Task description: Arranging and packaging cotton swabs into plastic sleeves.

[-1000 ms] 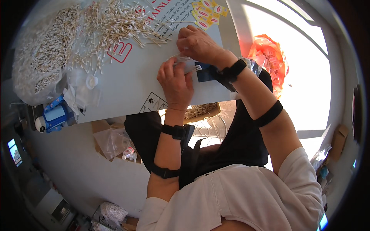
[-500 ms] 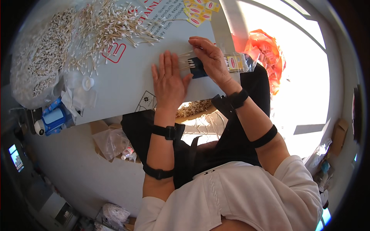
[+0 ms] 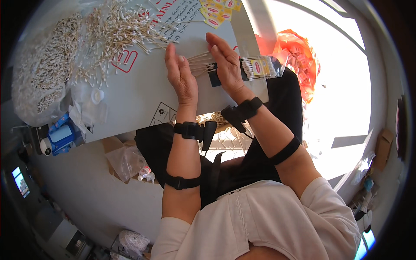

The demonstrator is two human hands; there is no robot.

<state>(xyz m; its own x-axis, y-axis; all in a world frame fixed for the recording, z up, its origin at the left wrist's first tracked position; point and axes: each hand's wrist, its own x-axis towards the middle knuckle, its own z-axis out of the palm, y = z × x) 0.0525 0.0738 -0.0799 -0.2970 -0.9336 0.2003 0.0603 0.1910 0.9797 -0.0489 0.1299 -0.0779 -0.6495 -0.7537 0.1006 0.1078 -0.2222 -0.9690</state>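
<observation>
A small row of cotton swabs (image 3: 202, 64) lies between my two hands on the grey printed board (image 3: 138, 104). My left hand (image 3: 181, 78) stands on its edge at the swabs' left ends, fingers straight and empty. Facing it, my right hand (image 3: 226, 65) is also on edge with fingers stretched out, at the swabs' right ends. A dark flat piece (image 3: 214, 78) shows partly under my right hand. Just right of that hand is a clear pack of cotton swabs (image 3: 259, 67) with a yellow label, near the board's right edge.
Loose cotton swabs (image 3: 117, 37) are heaped at the far left, beside a big clear bag of swabs (image 3: 54, 56). Yellow labels (image 3: 214, 15) lie at the far edge. A red plastic bag (image 3: 299, 60) is beyond the right edge, and a blue-and-white object (image 3: 60, 133) is at the left edge.
My left hand has turned from lying flat onto its edge and shifted slightly left. My right hand has moved a little left and straightened. More of the swabs between them shows.
</observation>
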